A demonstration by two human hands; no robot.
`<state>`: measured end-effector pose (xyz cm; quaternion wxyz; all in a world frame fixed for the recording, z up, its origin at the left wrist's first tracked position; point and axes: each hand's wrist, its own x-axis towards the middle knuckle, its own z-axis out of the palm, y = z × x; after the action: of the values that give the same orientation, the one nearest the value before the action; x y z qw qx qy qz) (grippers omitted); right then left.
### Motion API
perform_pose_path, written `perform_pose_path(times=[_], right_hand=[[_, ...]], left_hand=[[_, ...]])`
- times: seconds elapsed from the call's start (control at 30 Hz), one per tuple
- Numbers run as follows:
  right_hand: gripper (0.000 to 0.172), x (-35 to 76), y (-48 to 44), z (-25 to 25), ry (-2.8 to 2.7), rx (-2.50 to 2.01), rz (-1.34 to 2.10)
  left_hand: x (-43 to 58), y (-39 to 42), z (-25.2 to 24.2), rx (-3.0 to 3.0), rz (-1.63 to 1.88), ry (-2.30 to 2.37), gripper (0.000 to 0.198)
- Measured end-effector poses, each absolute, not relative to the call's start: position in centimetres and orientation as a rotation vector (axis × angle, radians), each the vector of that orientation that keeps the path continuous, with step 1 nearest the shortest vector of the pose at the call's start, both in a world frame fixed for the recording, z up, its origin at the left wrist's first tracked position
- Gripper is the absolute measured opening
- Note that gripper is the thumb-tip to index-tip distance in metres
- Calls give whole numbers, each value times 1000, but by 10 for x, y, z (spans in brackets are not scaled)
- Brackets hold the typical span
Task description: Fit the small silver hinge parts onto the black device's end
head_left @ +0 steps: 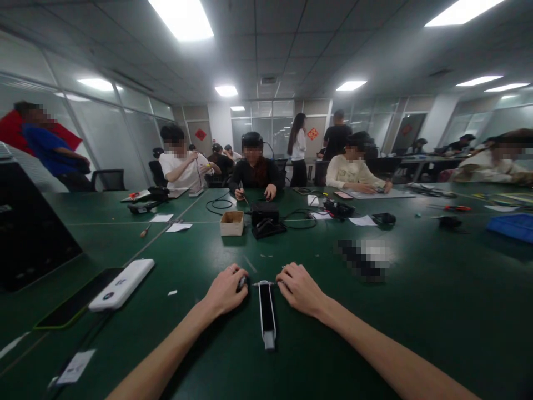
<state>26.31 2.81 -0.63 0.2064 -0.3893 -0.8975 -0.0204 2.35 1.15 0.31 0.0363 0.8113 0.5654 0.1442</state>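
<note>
A long, narrow white-framed device with a dark middle (267, 311) lies on the green table between my two hands, its pale end toward me. A thin crosspiece spans its far end. My left hand (227, 290) rests on the table just left of that end, its fingers curled round a small dark grey thing, mostly hidden. On the other side, my right hand (297, 288) has its fingers bent and drawn together close to the crosspiece. A tiny shiny bit shows by its index finger, too small to name.
To the left lie a white power bank (122, 284) and a green-edged phone (79, 300). Ahead stand a small open box (232, 224) and a black device (265, 214) with cables. A blue tray (512, 226) sits far right. Several people sit across the table.
</note>
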Motion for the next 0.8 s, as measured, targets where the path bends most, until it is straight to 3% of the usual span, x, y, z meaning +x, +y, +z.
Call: perform_pose_path(times=[0.8], right_hand=[[17, 264, 28, -4, -2527, -1027, -3]], left_hand=[[22, 13, 3, 2405, 568, 1332, 20]])
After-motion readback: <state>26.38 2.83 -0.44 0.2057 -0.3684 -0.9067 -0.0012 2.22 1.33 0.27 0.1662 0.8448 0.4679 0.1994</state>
